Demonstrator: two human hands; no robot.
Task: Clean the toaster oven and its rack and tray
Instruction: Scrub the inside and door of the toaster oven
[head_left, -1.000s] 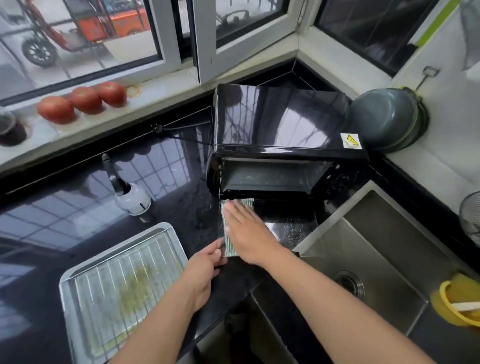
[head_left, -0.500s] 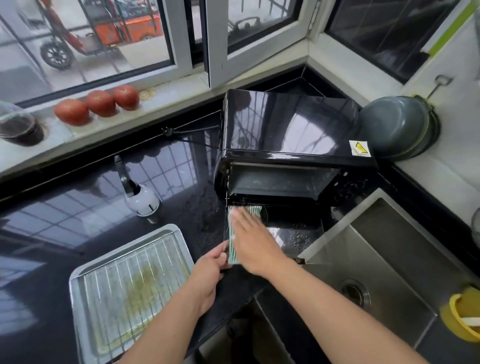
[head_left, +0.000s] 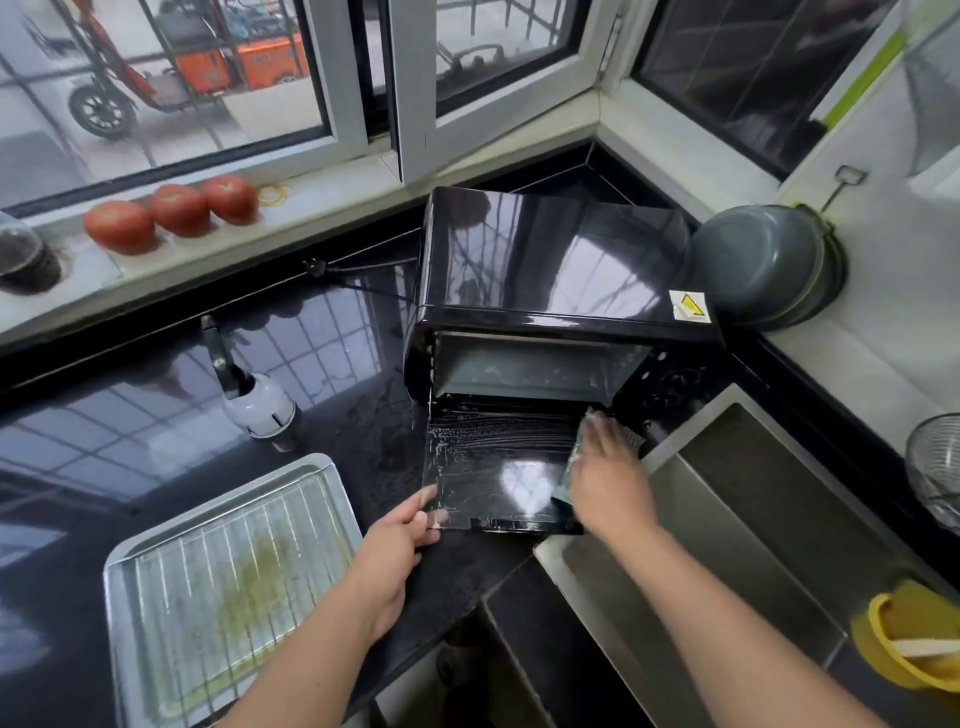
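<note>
1. Toaster oven (head_left: 550, 270) sits in the surface's back corner beside the sink (head_left: 737, 519), door (head_left: 498, 467) down.
2. Left hand (head_left: 397, 540) fingers pinch the door's front-left corner: brace it level.
3. Right hand (head_left: 608, 478) presses the sponge (head_left: 563, 499) flat at the door's right edge; sweep overlapping strokes across the suds.

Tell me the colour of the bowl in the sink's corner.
Yellow: the bowl shows at the lower right of the head view, beside the sink.

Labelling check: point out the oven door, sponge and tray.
oven door (head_left: 498, 467), head view, wet inner glass.
sponge (head_left: 563, 496), head view, edge showing under the right hand.
tray (head_left: 117, 577), head view, left rim.
</note>
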